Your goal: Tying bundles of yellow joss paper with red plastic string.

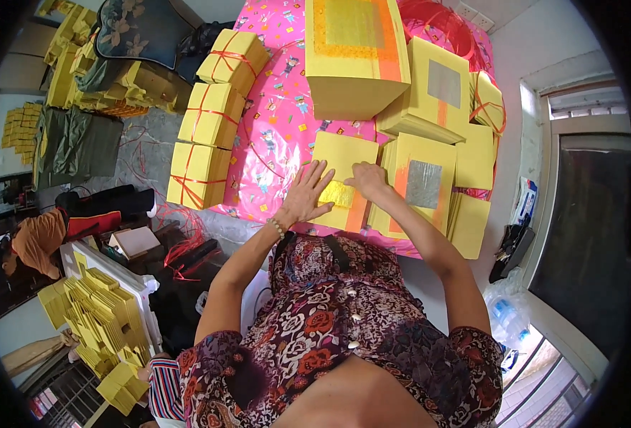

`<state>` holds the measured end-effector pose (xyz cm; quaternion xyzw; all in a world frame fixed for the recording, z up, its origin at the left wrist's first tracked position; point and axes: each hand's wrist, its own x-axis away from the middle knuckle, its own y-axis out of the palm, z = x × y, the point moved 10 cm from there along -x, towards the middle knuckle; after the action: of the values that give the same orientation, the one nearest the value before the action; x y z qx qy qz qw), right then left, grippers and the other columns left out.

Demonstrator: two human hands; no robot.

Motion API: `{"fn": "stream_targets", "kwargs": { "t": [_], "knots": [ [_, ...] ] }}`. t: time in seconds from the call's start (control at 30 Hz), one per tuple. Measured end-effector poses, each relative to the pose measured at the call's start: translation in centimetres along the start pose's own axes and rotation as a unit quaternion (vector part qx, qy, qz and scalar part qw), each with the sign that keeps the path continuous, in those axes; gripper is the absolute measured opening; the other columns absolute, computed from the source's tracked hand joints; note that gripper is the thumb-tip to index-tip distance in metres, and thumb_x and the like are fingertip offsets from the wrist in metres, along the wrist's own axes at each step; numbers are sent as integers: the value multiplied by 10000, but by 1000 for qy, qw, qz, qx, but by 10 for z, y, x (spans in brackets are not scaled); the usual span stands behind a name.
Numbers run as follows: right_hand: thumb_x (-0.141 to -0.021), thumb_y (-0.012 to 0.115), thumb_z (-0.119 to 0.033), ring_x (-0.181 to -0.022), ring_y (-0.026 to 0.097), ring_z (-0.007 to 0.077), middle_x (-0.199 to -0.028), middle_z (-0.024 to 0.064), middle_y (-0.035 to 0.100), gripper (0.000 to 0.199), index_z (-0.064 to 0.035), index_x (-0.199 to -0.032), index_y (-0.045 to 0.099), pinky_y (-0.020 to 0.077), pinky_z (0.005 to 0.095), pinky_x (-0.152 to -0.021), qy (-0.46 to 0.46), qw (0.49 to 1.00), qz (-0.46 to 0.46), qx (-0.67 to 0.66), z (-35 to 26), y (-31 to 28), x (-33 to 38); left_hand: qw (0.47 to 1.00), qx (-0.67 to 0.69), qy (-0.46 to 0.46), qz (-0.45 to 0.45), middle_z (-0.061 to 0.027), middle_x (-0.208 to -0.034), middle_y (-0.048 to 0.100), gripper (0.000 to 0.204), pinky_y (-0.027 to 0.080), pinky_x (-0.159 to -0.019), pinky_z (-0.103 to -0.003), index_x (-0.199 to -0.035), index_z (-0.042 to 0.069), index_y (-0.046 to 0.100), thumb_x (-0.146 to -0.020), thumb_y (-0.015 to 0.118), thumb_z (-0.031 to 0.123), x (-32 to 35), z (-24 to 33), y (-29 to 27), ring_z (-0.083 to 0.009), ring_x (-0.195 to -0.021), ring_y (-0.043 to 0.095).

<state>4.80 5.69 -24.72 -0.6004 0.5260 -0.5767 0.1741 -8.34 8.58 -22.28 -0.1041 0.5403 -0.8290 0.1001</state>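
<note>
My left hand [304, 194] lies flat with fingers spread on the left part of a yellow paper sheet [347, 148]. The sheet bears a shiny gold rectangle [337, 194] and an orange band along its right side. My right hand [369, 180] rests over the sheet's right part, fingers curled down and closed; whether anything is between them is hidden. Right beside that hand stands a stack of yellow paper [436, 157] topped by a silver rectangle, partly covered by my right forearm. A bead bracelet [276, 227] circles my left wrist.
A pink patterned cloth [272, 107] covers the table. Red-tied yellow bundles [205, 114] line its left edge. A tall yellow paper stack [354, 93] stands at the back, a red basket [440, 25] behind it. More yellow stacks [112, 321] and a person's striped sleeve [165, 389] are at lower left.
</note>
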Motion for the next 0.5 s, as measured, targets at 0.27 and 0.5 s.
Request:
{"fn": "stream_targets", "kwargs": {
  "t": [0.27,0.5],
  "knots": [
    [-800,699,-380,-970,623,332,-989,175,637,411,-15,-964,608,495,427,-808,6,1000,24,13,2,2,2,1000,0,3,12,-180,-1554,175,833,137,-1153,-518,-1502,117,226,-850,499,557,-1,-4,-2,-351,-1442,145],
    [-735,760,-199,-928,630,323,-924,144,646,277,-45,-901,600,495,430,-775,-28,999,44,15,7,2,-1,998,10,20,52,-223,-1537,190,773,157,-1147,-523,-1493,179,279,-866,486,584,2,2,-10,-406,-1421,170]
  ]
}}
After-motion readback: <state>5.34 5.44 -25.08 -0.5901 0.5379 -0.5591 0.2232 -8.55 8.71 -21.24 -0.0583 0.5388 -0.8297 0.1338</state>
